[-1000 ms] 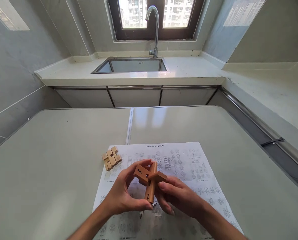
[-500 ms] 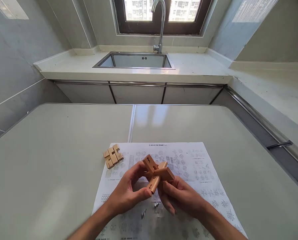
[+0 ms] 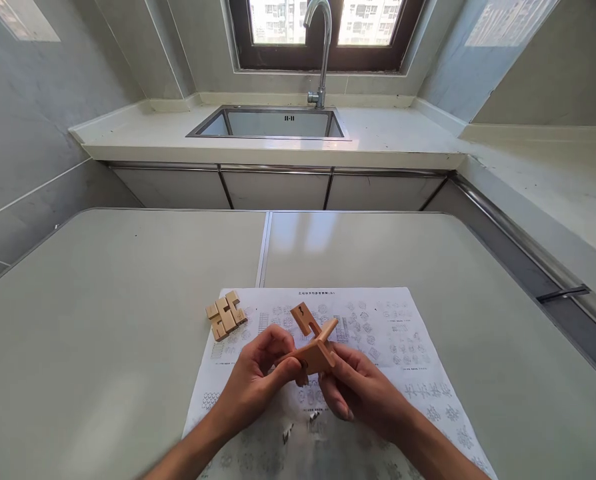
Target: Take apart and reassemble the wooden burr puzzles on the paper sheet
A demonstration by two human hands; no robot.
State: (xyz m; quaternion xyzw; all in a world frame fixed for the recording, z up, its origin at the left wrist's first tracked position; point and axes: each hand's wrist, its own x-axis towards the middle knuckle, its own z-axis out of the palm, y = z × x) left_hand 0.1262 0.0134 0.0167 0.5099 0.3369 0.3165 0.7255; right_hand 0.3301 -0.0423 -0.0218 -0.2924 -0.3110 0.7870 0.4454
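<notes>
Between my two hands, above the printed sheet (image 3: 378, 333), is a wooden interlocking puzzle (image 3: 318, 357) of flat brown pieces that cross one another. One slotted piece (image 3: 304, 319) with a black mark points up and to the left. My left hand (image 3: 263, 370) pinches the puzzle's left side between thumb and fingers. On the right side, my right hand (image 3: 358, 383) grips it with the fingertips. My fingers hide part of the joint. A second, paler wooden block puzzle (image 3: 227, 315) lies on the sheet's upper left corner, apart from both hands.
The sheet, covered with small line diagrams, lies on a pale table (image 3: 103, 320) with a seam (image 3: 264, 250) down its far half. Beyond the table are a counter (image 3: 393, 133), a sink (image 3: 278, 123) and a tall faucet (image 3: 323, 60) below a window.
The brown puzzle has been turned in my hands: the numbered piece that pointed toward me is out of sight, and a flat face now faces me. The pale puzzle stays put.
</notes>
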